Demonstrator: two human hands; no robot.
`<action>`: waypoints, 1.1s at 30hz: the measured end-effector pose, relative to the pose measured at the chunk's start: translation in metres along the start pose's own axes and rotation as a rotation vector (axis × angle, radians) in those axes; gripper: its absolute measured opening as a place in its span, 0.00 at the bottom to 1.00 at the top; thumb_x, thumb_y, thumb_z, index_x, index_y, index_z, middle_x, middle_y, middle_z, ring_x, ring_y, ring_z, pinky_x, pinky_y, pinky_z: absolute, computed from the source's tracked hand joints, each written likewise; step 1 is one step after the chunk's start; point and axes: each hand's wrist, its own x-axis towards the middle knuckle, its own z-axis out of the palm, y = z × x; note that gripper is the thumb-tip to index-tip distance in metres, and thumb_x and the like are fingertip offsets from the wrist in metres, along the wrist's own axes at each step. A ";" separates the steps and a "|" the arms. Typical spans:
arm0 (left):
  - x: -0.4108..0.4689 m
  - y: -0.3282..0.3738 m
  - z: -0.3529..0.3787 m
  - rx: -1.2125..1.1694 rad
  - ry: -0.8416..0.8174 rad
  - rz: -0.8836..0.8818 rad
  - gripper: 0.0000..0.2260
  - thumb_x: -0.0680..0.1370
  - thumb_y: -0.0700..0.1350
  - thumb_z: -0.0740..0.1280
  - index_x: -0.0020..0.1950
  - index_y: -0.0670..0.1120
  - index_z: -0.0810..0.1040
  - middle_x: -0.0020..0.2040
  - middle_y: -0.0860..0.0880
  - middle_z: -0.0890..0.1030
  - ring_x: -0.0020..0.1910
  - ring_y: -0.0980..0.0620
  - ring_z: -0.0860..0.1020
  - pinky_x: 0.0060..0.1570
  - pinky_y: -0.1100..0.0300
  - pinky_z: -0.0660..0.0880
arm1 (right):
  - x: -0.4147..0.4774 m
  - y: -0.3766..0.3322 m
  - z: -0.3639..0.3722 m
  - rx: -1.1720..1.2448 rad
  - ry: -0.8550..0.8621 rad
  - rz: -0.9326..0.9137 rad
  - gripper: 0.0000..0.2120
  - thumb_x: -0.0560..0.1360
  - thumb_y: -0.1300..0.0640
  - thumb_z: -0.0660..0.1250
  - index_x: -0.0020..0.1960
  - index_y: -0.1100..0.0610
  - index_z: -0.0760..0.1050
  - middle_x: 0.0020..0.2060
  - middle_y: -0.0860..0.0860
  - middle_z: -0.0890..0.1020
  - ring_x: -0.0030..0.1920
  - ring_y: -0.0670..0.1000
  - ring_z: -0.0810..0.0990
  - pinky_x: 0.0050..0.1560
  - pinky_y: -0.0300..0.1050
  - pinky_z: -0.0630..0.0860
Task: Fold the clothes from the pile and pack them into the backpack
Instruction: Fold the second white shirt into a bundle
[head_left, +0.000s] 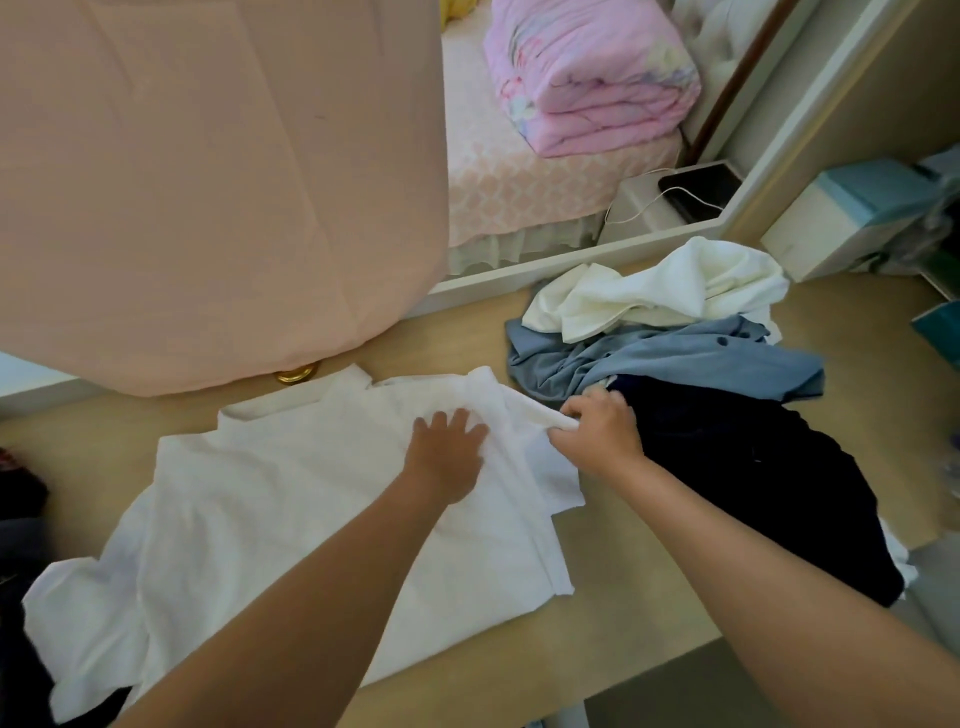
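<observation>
1. Working on a white shirt (260, 519), spread open across the counter (649, 597), right under the left hand and stretching away to its left.
2. Pressing down with the left hand (447, 457), palm flat, fingers straight and fanned, up near the shirt's shoulder. Probably there to anchor the cloth so nothing slides during the fold.
3. Pinching the sleeve (558, 475) with the right hand (602, 431), fingers curled round its top edge, just right of the left hand. Looks like the setup for swinging that sleeve in over the body.
4. Keeping the pile close, beyond and to the right of the right hand: cream garment (665, 291) farthest off, blue garment (675, 358) nearer, dark garment (753, 467) just beside the right hand and running back under the forearm. Handy for the next pick.
5. No sure sighting of the backpack. Only dark shapes (18, 499) far left of the left arm, cut off by the edge and too unclear to name.
6. Reads as early going: one shirt flat and not yet folded, at least three pieces waiting.
</observation>
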 end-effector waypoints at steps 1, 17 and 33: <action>0.004 0.004 -0.009 -0.047 0.133 0.009 0.22 0.83 0.53 0.55 0.77 0.51 0.58 0.75 0.47 0.62 0.68 0.45 0.68 0.64 0.48 0.66 | -0.002 -0.002 -0.002 0.182 -0.006 0.026 0.07 0.70 0.49 0.69 0.38 0.50 0.75 0.42 0.49 0.77 0.46 0.54 0.75 0.44 0.45 0.70; -0.004 -0.031 -0.055 -0.818 0.396 0.194 0.15 0.71 0.28 0.62 0.39 0.48 0.80 0.43 0.47 0.81 0.46 0.48 0.78 0.50 0.59 0.72 | -0.055 -0.023 0.003 0.219 -0.279 0.120 0.05 0.66 0.58 0.67 0.39 0.55 0.71 0.36 0.49 0.77 0.37 0.51 0.75 0.33 0.45 0.69; -0.027 -0.034 0.016 -0.124 -0.103 0.106 0.27 0.84 0.48 0.55 0.80 0.56 0.47 0.81 0.51 0.42 0.79 0.48 0.46 0.74 0.46 0.57 | -0.069 -0.052 0.047 -0.069 -0.419 -0.254 0.11 0.78 0.52 0.64 0.61 0.46 0.75 0.56 0.48 0.73 0.57 0.53 0.74 0.53 0.49 0.74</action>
